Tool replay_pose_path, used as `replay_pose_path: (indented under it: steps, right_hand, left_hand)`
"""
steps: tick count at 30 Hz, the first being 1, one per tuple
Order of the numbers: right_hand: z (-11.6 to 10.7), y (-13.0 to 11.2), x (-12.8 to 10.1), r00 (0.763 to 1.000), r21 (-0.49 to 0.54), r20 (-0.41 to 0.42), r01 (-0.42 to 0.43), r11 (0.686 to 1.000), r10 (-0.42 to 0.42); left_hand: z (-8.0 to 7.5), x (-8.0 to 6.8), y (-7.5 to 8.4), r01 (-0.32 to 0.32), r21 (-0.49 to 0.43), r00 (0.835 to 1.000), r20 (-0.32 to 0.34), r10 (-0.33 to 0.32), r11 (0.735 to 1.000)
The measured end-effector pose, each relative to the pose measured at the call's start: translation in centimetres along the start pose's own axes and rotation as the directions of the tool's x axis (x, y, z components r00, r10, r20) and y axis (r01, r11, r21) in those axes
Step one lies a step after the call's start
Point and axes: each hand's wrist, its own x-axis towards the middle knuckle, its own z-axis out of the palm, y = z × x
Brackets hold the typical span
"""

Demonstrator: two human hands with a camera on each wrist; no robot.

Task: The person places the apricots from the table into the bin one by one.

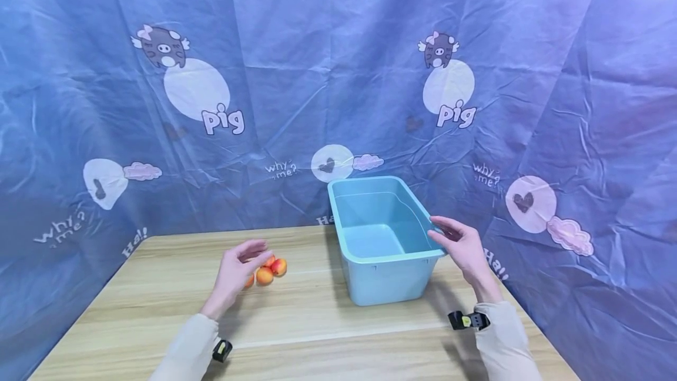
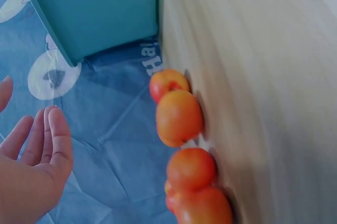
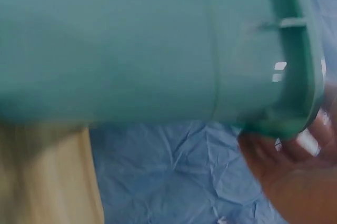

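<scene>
A light-blue plastic bin (image 1: 388,278) stands upright on the wooden table, its open top showing a bare inside floor. My right hand (image 1: 462,249) holds the bin's right rim near its front corner. In the blurred right wrist view, the fingers (image 3: 300,153) curl at the rim, partly hidden behind it. My left hand (image 1: 238,269) hovers at the left, holding nothing, with its fingers relaxed and the thumb apart. Several orange-red fruits (image 1: 265,276), like apricots, lie clustered just beside it, partly hidden by the hand. The left wrist view shows the fruits (image 2: 179,117) apart from the fingers.
The light wood table (image 1: 296,340) ends at a blue cloth backdrop (image 1: 328,104) with pig prints, which hangs behind and along both sides. The bin stands toward the table's back right, near the cloth. Both wrists wear small black devices (image 1: 468,320).
</scene>
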Motion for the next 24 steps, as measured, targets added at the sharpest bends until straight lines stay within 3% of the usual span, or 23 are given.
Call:
replay_pose_path:
  steps: [4,7,9,13,19,22,24]
  right_hand:
    - [-0.2,0.5,-0.8,0.98,-0.077,0.067,0.19,0.979,-0.185]
    - [0.0,0.1,-1.7,0.932,-0.133,0.058,0.364,0.922,-0.359]
    - [0.3,-0.3,-2.2,0.877,-0.15,0.03,0.478,0.865,-0.479]
    - [0.7,-0.7,-2.6,0.741,-0.182,-0.008,0.659,0.73,-0.671]
    - [1.0,0.7,-2.5,0.552,-0.244,-0.045,0.802,0.545,-0.833]
    - [1.2,1.3,-2.5,0.488,-0.293,-0.06,0.825,0.483,-0.871]
    - [1.2,1.4,-2.5,0.466,-0.312,-0.07,0.83,0.463,-0.882]
  left_hand:
    - [-0.8,-0.3,-0.7,0.052,0.002,0.999,0.01,-0.052,0.999]
    - [-1.5,-0.4,-1.0,0.057,0.015,0.998,0.003,-0.057,0.998]
    - [-2.0,-0.5,-1.2,0.054,0.017,0.999,0.002,-0.054,0.998]
    - [-2.8,-0.7,-1.6,0.052,0.023,0.999,0.001,-0.052,0.998]
    - [-3.7,-1.0,-2.4,0.045,0.078,0.999,-0.013,-0.044,0.996]
    - [-4.3,-1.1,-3.0,0.014,0.079,1.0,-0.013,-0.013,0.997]
    - [-4.8,-1.0,-3.5,-0.021,0.058,1.0,0.004,0.02,0.998]
